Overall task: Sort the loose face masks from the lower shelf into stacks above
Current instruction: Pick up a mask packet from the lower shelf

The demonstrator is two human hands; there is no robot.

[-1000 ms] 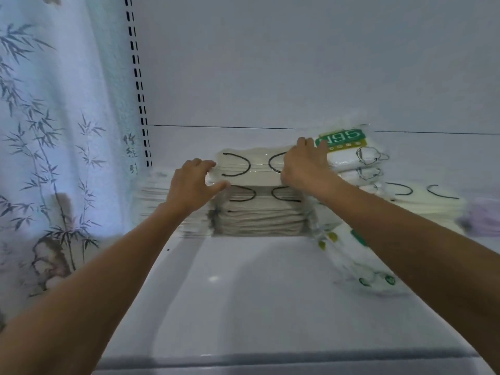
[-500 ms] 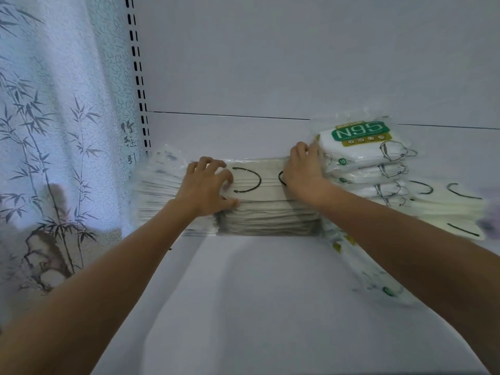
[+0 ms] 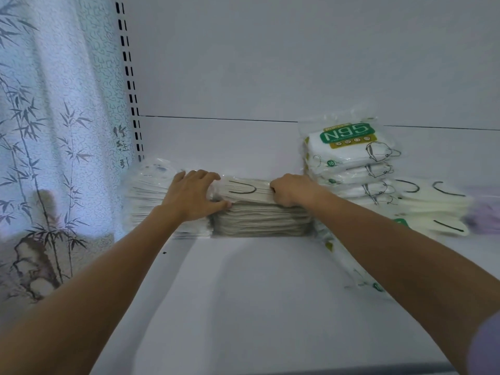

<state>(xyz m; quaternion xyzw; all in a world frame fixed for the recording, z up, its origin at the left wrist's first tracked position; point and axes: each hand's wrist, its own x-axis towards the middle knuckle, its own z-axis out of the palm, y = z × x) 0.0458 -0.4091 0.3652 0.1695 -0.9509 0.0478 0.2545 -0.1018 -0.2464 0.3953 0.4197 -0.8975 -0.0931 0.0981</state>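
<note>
1. Both hands are up on the white shelf (image 3: 243,299), at the grey stack (image 3: 259,221) of bagged face masks. That stack sits at the back of the shelf, roughly in the middle.
2. The left hand (image 3: 192,194) holds the left end of the top mask pack (image 3: 243,188). Its fingers are draped over the top and the thumb is tucked in at the front edge, just under the pack.
3. The right hand (image 3: 293,190) has the other end of the same pack, fingers curled down over the edge and knuckles toward the camera.
4. The top mask pack lies flat on the grey stack, with one black ear loop showing between the two hands.
5. Just left of that is a paler stack (image 3: 151,196), pretty blurry, sitting near the slotted upright (image 3: 130,90).
6. Right beside the right hand is a pile of N95 packs (image 3: 351,158), taller than the grey stack. The top one has a green label and tilts toward the camera.
7. A clear printed bag (image 3: 331,246) slumps down at the foot of that pile, mostly hidden under the right forearm.
8. Further right are cream masks (image 3: 433,207) with black loops, then something lilac (image 3: 487,215) at the edge, too blurred to tell what it is.
9. A bamboo-print curtain (image 3: 54,158) hangs on the left.
</note>
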